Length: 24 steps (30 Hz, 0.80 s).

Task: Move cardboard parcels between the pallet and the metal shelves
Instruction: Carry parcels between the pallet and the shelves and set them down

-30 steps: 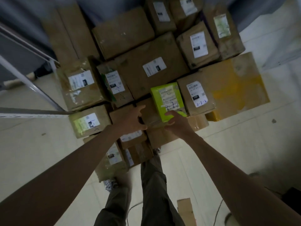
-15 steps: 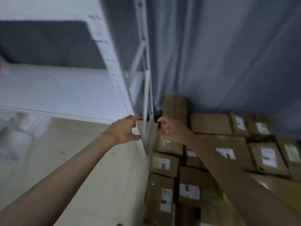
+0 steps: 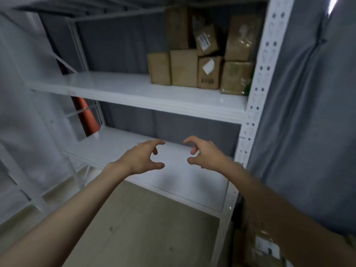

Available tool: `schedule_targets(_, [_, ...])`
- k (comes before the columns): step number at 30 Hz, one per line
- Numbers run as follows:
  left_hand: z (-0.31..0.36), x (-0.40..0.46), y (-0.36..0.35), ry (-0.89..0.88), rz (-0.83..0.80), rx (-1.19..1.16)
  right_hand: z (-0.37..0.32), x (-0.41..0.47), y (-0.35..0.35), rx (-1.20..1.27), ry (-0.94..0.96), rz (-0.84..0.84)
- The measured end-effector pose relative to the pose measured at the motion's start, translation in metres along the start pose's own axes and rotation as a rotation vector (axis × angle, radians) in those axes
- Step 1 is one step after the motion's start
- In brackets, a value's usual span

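Both hands reach forward over the lower shelf [image 3: 192, 182] of the white metal rack, and neither has hold of anything. The left hand [image 3: 141, 158] has its grip loosely spread: the fingers bend forward like a claw, the thumb sits below them, and a clear gap lies between thumb and fingertips. The right hand [image 3: 205, 152] mirrors it, fingers curled but apart, thumb low, grip empty. The two hands are near each other with a gap of bare shelf showing between them; whether they touch the shelf surface cannot be told.

The cardboard parcels [image 3: 202, 54] are on the upper shelf [image 3: 119, 87], gathered at its right end against the perforated white upright [image 3: 260, 78]. About eight can be counted, though blur makes the count uncertain. Four stand in a row along the shelf: two plain brown ones side by side toward the left, then one with a white label [image 3: 209, 66], then a shiny taped one at the far right. More are stacked on top of them: a tall one at the back left, a small tilted one with a label in the middle, and a larger shiny one at the right.

At the left end of the lower shelf, behind the rack's frame, one orange cone-like object [image 3: 87, 116] leans. A grey curtain [image 3: 308, 112] hangs right of the upright. At the bottom right corner, beside the right forearm, another labelled parcel [image 3: 264, 249] shows partly. The floor [image 3: 144, 228] below is beige.
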<state>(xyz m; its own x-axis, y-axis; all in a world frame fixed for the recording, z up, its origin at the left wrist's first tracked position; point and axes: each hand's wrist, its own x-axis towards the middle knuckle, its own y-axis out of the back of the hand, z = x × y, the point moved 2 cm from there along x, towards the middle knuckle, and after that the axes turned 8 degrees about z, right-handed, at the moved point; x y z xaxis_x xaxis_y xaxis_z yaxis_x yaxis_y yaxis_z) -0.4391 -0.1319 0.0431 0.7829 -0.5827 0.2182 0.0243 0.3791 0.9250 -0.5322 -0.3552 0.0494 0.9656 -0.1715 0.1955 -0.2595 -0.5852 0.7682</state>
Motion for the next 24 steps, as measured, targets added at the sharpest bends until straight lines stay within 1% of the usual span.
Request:
schedule_targets(4, [-0.028,0.015,0.046,-0.035,0.079,0.002,-0.054,0.040,0.009,-0.043,0.096,0.027])
schedule_targets(7, [-0.039,0.039,0.073,-0.047,0.129,-0.005,-0.074,0.073,0.018,-0.058,0.128,0.057])
schedule_targets(16, [-0.061,0.139,0.101,-0.082,0.167,0.013,-0.072,0.183,0.036,-0.078,0.135,0.176])
schedule_targets(22, [-0.100,0.195,0.118,-0.021,0.238,-0.011,-0.071,0.256,0.045,0.001,0.113,0.187])
schedule_targets(24, [-0.112,0.210,0.120,-0.007,0.240,-0.024,-0.071,0.275,0.041,0.025,0.100,0.188])
